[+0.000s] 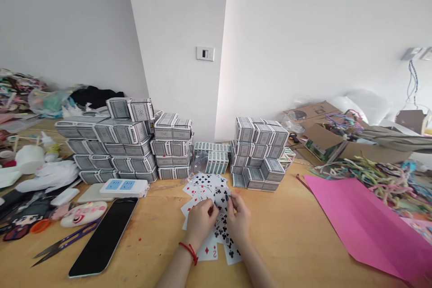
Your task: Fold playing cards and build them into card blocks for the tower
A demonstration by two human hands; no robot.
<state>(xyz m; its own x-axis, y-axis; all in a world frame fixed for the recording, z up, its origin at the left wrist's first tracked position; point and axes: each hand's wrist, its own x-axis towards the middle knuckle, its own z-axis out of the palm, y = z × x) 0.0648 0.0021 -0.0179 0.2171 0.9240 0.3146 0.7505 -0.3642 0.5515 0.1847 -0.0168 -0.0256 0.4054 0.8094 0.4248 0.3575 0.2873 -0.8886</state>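
Observation:
Loose playing cards [205,185] lie face up in a spread on the wooden table [297,238], red diamonds on the left and black clubs on the right. My left hand [200,220], with a red string at the wrist, rests on the cards, its fingers curled in a pinch over a card. My right hand [239,222] sits beside it, fingers bent onto a clubs card [222,198]. Both hands meet over the middle of the spread. Which exact card each pinches is hidden by the fingers.
Stacks of boxed card decks stand behind the spread on the left [114,144], the centre [212,156] and the right [259,155]. A black phone [104,236], scissors [64,244] and a power strip [124,186] lie at the left. A pink sheet [361,222] lies at the right.

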